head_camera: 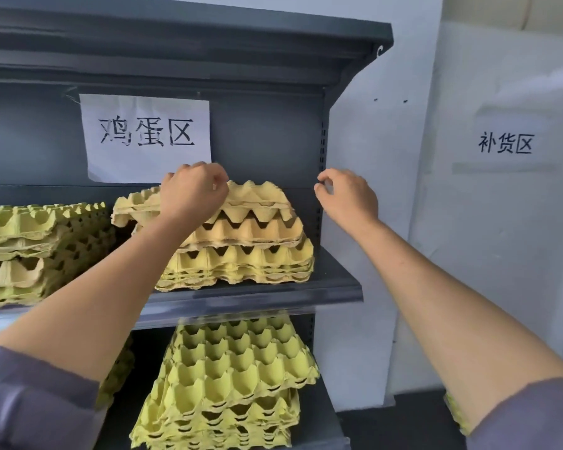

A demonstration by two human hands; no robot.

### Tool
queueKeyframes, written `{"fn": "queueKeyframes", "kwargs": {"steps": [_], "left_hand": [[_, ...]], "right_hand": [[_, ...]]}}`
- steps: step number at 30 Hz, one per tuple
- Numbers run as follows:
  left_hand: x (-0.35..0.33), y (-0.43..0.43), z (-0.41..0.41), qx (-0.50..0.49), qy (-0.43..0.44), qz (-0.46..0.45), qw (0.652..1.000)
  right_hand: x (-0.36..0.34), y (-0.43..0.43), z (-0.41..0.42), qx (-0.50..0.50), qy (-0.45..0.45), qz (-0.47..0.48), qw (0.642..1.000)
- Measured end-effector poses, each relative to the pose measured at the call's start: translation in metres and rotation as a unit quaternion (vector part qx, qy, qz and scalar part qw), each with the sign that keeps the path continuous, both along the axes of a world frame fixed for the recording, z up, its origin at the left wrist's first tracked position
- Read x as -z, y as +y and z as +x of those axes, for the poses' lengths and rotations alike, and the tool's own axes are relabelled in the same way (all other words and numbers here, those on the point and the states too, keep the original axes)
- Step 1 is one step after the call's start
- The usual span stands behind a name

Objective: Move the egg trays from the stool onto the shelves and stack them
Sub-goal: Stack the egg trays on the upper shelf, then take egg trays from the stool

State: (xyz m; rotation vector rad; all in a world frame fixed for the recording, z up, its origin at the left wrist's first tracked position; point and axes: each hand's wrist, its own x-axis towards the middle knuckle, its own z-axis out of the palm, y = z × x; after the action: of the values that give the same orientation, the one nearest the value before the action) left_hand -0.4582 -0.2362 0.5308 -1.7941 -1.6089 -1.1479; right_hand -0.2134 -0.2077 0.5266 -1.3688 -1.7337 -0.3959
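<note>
Two bare forearms in grey-purple sleeves reach up and forward to a dark grey metal shelf unit. Beside the right sleeve, low down, a sliver of another yellow tray shows.

The left hand rests knuckles-up on the top tray of the middle stack. Its fingers are clenched and the thumb is tucked against the forefinger. I cannot tell whether they pinch a peak of the tray or only press on it. The right hand hovers in the air just right of that stack, apart from it. Its fingers are released and loosely curled, thumb and forefinger nearly meeting, and it holds nothing.

The egg trays are moulded paper pulp, rough and matte, with rows of pointed peaks and deep cups. The top tray is a paler tan-yellow and sits slightly askew on its stack, which rests on the middle shelf, a smooth metal board with a clear plastic strip along its front. A second, greener stack stands to the left on the same shelf. On the shelf below sits a tall lime-yellow stack, its layers uneven.

Taped to the back panel is a white paper sign with three handwritten black characters. Further right, on the white wall, hangs a second sign.
</note>
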Motion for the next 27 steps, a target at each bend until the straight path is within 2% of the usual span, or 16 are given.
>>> {"fn": "queueKeyframes", "kwargs": {"steps": [4,10,18,27], "left_hand": [[0.005,-0.005,0.071,0.043,0.034,0.028,0.998],[0.035,-0.003,0.223,0.142,0.085,0.032,0.986],[0.112,0.032,0.376,0.237,0.107,-0.089,0.961],[0.216,0.139,0.515,0.294,0.14,-0.261,0.909]], "right_hand": [[0.009,-0.016,0.065,0.038,-0.027,-0.007,0.999],[0.039,-0.046,0.208,0.124,-0.098,-0.023,0.987],[0.116,-0.044,0.364,0.181,-0.102,-0.104,0.973],[0.227,0.031,0.483,0.214,-0.108,-0.257,0.936]]}}
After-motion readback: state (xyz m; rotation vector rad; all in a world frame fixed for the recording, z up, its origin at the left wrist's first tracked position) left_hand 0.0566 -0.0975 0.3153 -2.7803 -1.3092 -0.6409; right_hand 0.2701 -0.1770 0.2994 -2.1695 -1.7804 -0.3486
